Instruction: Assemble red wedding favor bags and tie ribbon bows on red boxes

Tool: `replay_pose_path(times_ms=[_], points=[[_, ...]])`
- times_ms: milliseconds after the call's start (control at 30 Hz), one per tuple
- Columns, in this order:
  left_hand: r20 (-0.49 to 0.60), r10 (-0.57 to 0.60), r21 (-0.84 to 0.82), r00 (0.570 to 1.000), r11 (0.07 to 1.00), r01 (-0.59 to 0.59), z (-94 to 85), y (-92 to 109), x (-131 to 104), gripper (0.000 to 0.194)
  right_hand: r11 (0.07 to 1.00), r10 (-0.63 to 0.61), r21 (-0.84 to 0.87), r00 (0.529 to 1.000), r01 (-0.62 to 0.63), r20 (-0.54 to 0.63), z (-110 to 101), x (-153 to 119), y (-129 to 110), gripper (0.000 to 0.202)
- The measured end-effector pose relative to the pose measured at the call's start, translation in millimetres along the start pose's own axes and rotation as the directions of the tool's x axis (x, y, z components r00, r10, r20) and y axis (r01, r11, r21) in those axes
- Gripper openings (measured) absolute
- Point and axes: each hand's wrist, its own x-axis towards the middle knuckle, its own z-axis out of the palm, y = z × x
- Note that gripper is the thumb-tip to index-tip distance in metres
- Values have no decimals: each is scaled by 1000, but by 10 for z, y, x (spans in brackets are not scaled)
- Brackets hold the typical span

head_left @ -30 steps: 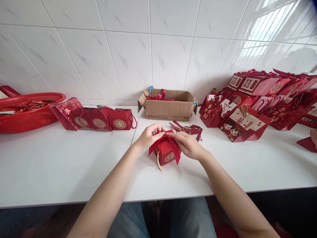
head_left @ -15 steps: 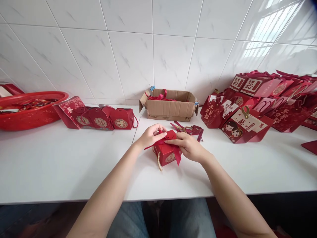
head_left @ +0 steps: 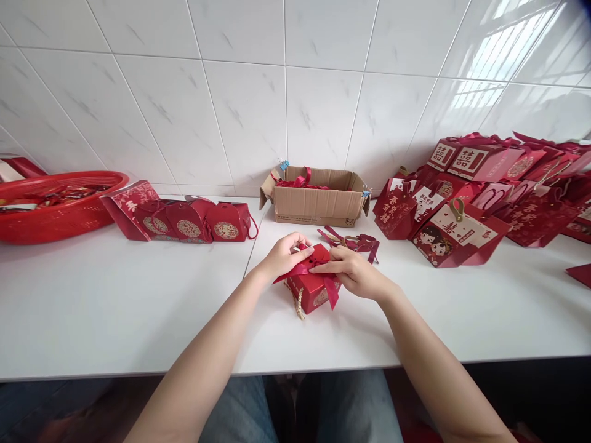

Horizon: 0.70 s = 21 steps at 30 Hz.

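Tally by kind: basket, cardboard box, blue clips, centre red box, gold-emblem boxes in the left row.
Red basket: 1
Cardboard box: 1
Blue clips: 2
Centre red box: 1
Gold-emblem boxes, left row: 3
Total: 8

Looks like a small packing workspace: a white desk (head_left: 184, 307) against a tiled wall (head_left: 240, 92), with red gift boxes (head_left: 489, 163) heaped at one end, a filled basket (head_left: 60, 221), and a carton (head_left: 316, 206) of ribbon (head_left: 302, 180).

Small red box (head_left: 308, 291) sitting on a white table (head_left: 203, 307), pale round emblem showing on one face, glossy red ribbon (head_left: 331, 291) lying across its top, one end hanging down, twisted gold cord (head_left: 300, 304) drooping beside it.
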Motion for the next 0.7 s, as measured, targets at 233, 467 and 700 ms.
replay_pose_path(times_ms=[233,467,700], points=[[32,18,-116,999,993,-14,-29,13,-7,29,992,115,59,993,-112,-41,-36,-9,-62,45],[-8,12,17,1000,1000,-11,-33,49,-3,21,997,68,-21,998,-68,-6,-14,-9,-34,47],[-45,46,104,998,994,-41,-27,54,4,23,997,33,66,993,-41,114,-57,-20,-29,48]])
